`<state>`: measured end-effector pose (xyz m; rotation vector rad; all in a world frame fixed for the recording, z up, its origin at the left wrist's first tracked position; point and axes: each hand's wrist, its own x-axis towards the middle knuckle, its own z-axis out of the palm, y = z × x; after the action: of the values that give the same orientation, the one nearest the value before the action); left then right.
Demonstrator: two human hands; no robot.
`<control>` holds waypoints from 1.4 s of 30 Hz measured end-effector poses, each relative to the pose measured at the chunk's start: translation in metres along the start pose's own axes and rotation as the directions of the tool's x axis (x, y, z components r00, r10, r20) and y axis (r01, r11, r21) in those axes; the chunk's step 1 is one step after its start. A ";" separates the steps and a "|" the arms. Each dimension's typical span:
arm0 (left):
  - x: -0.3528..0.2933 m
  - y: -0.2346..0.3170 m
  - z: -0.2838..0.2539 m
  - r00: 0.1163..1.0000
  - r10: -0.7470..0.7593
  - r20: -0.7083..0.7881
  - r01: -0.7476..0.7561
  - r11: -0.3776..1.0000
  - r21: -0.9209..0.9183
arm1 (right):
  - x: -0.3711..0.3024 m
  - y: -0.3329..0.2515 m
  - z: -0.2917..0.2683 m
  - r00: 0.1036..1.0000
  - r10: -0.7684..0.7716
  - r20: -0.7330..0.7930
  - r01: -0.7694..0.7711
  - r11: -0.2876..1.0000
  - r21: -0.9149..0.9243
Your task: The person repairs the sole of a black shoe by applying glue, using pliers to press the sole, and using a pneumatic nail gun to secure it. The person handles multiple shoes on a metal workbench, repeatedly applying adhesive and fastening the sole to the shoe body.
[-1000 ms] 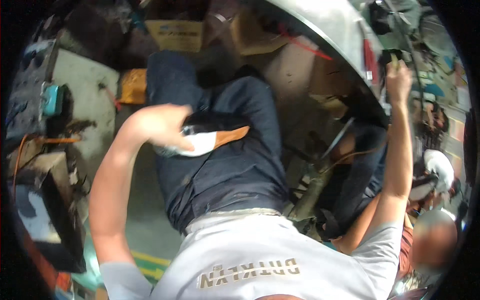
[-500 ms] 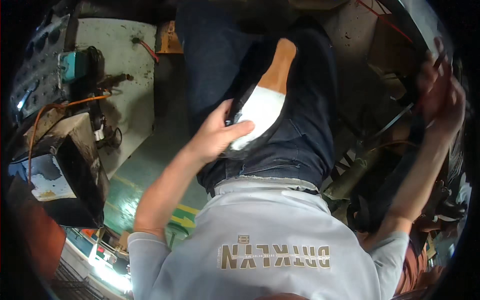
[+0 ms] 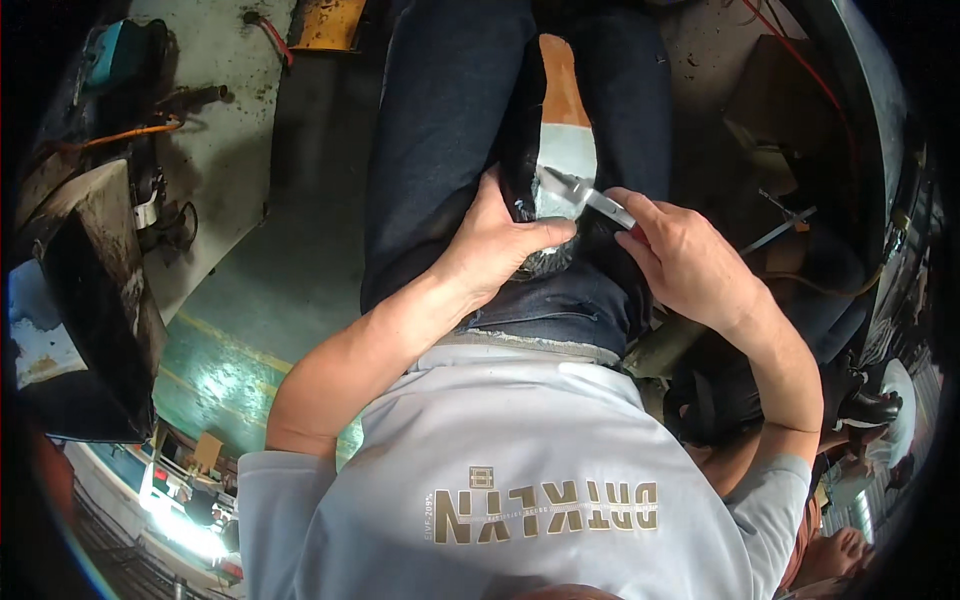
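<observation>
Evidently, work is underway: the left hand [image 3: 485, 240] is gripping the shoe-shaped piece [image 3: 567, 130] on the dark trousers [image 3: 435, 140] from eight o'clock; at four, the right hand [image 3: 690, 250] is pinching a silver tool [image 3: 609, 210] at its pale section [image 3: 572, 155]. The brown end [image 3: 562, 85] is pointing toward twelve; what is remaining isn't showing clearly.

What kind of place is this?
Probably a shoe workshop or factory floor: an upturned shoe with a brown and white underside in the left hand, a handheld tool in the right hand, and a green floor with yellow lines.
</observation>
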<state>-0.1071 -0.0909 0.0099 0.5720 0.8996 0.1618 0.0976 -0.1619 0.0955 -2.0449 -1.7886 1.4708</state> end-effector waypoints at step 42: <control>0.018 -0.027 0.002 0.962 0.120 -0.244 -0.042 0.952 0.302 | -0.044 0.116 -0.219 0.441 0.046 -0.896 -0.659 0.695 -0.289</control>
<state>-0.0973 -0.1078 -0.0162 0.8815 1.1670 0.1815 0.3334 -0.1218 0.1732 -2.8212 -1.4219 -0.3890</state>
